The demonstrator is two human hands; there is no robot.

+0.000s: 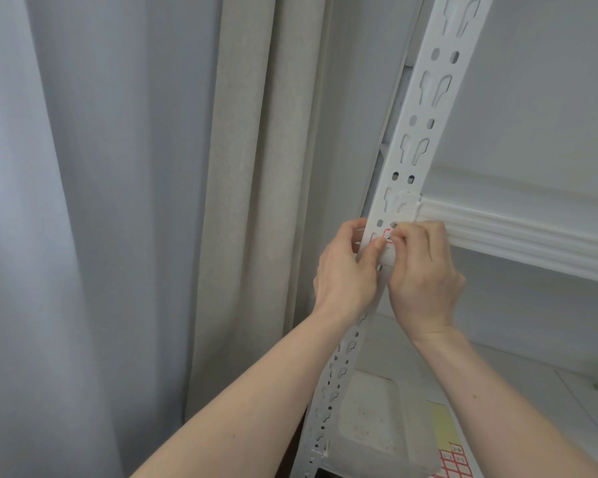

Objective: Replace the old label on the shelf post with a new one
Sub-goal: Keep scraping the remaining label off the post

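Head view looks at a small red-bordered label (389, 235) stuck on the front face of the white shelf post (415, 143), just below the level where a ribbed white shelf beam (518, 236) meets the post. Most of the label is covered by fingers; a dark handwritten mark shows on it but cannot be read. The right hand (423, 270) has its fingertips curled onto the label, pinching at its edge. The left hand (347, 270) wraps around the post from the left side, thumb pressed on the front face just beside the label, gripping the post. The post is punched with keyhole slots and paired oval holes. Beige curtains (249, 201) and a grey curtain (66, 201) hang to the left. On the lower shelf sits a translucent plastic tray (377, 419), and beside it a sheet of red-bordered labels (454, 462) with a yellow strip; their small markings are too small to read.
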